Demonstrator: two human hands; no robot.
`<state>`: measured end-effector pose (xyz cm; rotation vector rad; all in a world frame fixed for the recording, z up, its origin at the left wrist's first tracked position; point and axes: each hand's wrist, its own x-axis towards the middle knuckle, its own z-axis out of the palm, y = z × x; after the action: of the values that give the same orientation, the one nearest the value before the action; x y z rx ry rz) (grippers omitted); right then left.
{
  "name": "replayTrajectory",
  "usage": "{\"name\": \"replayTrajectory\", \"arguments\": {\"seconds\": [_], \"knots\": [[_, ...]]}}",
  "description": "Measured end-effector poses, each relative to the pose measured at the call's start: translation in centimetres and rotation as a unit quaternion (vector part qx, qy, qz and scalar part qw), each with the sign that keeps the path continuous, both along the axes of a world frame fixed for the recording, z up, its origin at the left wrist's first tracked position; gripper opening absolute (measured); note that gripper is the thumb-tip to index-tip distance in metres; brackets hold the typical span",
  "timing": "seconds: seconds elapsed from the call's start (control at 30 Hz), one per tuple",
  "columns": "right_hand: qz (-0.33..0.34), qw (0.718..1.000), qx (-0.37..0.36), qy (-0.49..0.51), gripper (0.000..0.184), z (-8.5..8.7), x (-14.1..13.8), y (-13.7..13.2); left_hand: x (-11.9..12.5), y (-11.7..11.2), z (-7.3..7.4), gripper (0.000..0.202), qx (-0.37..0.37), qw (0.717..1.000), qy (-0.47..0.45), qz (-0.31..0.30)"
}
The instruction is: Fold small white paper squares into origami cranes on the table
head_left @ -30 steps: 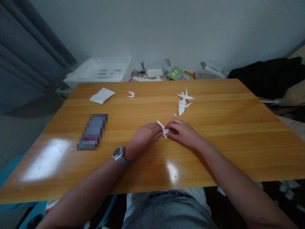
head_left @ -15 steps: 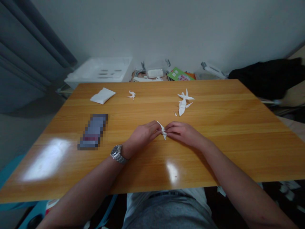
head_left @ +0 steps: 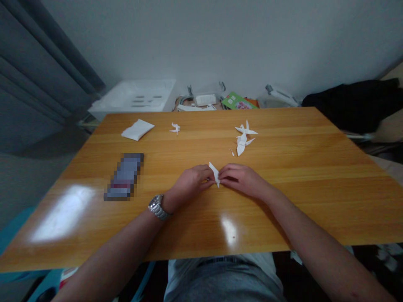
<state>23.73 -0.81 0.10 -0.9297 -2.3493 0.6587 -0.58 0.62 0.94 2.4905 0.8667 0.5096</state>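
A small piece of folded white paper (head_left: 214,173) is pinched between both hands just above the wooden table (head_left: 302,167). My left hand (head_left: 194,181), with a metal watch (head_left: 159,206) on its wrist, closes its fingertips on the paper's left side. From the other side, my right hand (head_left: 242,178) grips it with thumb and fingers. Part of the paper is covered by the fingers. Beyond the hands lie two folded paper cranes (head_left: 242,143) close together, with a tiny paper scrap (head_left: 232,152) beside them.
Farther left are a smaller folded paper figure (head_left: 175,128) and a flat white paper stack (head_left: 137,129). A pixelated phone-like device (head_left: 125,176) lies on the left. Behind the table stand a white plastic tray (head_left: 135,94) and a green booklet (head_left: 237,101).
The paper has turned in my fingers and now shows a broader, flatter face. Both hands keep nearly the same place; the whole view has shifted slightly.
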Motion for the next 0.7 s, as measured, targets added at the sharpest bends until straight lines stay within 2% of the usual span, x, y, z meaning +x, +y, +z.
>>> {"name": "replayTrajectory", "arguments": {"seconds": [0.3, 0.47, 0.7], "knots": [[-0.015, 1.0, -0.003, -0.012, 0.014, 0.0, -0.4, -0.2, -0.1, -0.1, 0.2, 0.013, -0.05, 0.998, -0.048, -0.005], [-0.034, 0.999, -0.008, -0.018, 0.013, 0.0, -0.6, -0.3, 0.1, -0.3, 0.2, 0.014, -0.029, 0.998, -0.045, 0.013], [-0.057, 0.998, -0.019, -0.007, 0.012, 0.3, -0.9, -0.6, 0.1, -0.3, -0.9, 0.02, 0.01, 0.998, -0.021, 0.055]]}}
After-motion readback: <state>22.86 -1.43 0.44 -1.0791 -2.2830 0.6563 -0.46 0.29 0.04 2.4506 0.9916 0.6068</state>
